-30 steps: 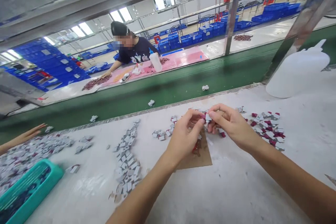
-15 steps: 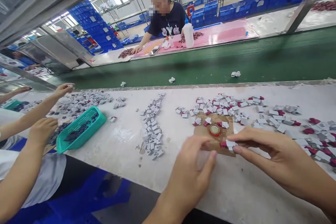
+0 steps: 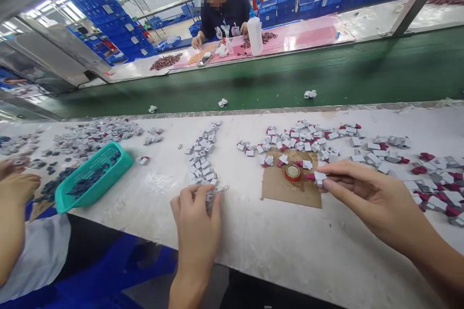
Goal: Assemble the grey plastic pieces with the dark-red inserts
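Note:
Between thumb and fingertips, my right hand [image 3: 369,198] pinches a small white plastic piece with a dark red part [image 3: 319,178], its red end pointing left. Just left of it, a round red-rimmed cap [image 3: 293,173] with a pale centre sits on a brown cardboard sheet [image 3: 290,195]. Several white-and-red pieces lie along the sheet's far edge. My left hand [image 3: 197,215] is at the near end of a row of white-and-grey plastic pieces [image 3: 203,154], its thumb and fingers closed round a piece there, partly hidden by the fingers.
Piles of white-and-red pieces [image 3: 304,135] lie behind the cardboard and to the right [image 3: 435,188]. At left are a teal basket [image 3: 94,188] of dark parts and a co-worker's hand [image 3: 18,188]. Beyond runs a green conveyor belt [image 3: 261,77]; another person [image 3: 224,9] works across it.
My left hand has moved left from beside the cardboard to the row of white-and-grey pieces. My right hand still holds its piece near the cap. The neighbour's arms have shifted left in view.

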Demonstrator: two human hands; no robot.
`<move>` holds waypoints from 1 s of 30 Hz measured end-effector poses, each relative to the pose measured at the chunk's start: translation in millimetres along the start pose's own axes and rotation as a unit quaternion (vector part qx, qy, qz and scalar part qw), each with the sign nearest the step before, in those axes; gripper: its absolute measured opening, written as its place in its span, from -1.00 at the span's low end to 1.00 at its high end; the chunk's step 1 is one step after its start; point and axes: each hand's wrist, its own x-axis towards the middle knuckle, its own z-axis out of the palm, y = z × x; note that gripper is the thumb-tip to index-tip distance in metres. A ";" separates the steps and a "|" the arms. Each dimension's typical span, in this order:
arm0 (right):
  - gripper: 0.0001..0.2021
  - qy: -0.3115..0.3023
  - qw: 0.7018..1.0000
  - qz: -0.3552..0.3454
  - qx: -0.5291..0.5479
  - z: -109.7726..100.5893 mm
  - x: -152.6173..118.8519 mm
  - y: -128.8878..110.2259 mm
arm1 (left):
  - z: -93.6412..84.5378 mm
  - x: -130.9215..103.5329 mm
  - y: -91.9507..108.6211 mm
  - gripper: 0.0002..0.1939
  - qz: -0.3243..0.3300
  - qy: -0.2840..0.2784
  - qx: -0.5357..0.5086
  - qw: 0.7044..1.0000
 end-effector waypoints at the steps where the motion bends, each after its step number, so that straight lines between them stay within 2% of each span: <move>1: -0.71 0.002 1.000 0.004 0.007 2.0 0.1 -0.9 | 0.3 0.6 5.6 -0.83 0.006 -0.011 -0.032 0.999; 5: -0.70 0.025 0.999 0.026 0.029 11.9 4.0 -4.4 | 8.4 -0.8 34.5 -0.89 0.001 -0.132 -0.185 0.974; 7: -0.67 0.035 0.997 0.051 0.052 16.9 7.1 -3.4 | 15.5 -2.2 48.0 -0.90 0.002 -0.165 -0.230 0.959; 10: -0.61 0.039 0.992 0.085 0.090 22.2 11.1 0.3 | 23.8 -1.5 61.2 -0.86 -0.001 -0.152 -0.266 0.952; 13: -0.60 0.025 0.991 0.085 0.102 24.8 13.9 2.1 | 26.7 3.2 67.3 -0.84 -0.034 -0.145 -0.318 0.936; 19: -0.63 -0.004 0.993 0.082 0.086 27.0 16.4 2.7 | 30.7 13.9 77.1 -0.81 -0.115 -0.221 -0.448 0.859; 21: -0.63 -0.006 0.994 0.075 0.079 27.3 16.4 3.5 | 33.1 15.8 80.3 -0.79 -0.129 -0.233 -0.470 0.842; 26: -0.68 -0.003 0.999 0.041 0.030 27.1 15.6 3.0 | 37.3 18.4 87.4 -0.75 -0.128 -0.246 -0.498 0.822; 30: -0.72 0.001 0.999 0.044 0.018 27.4 15.8 -0.3 | 38.8 20.2 92.5 -0.79 -0.128 -0.245 -0.506 0.817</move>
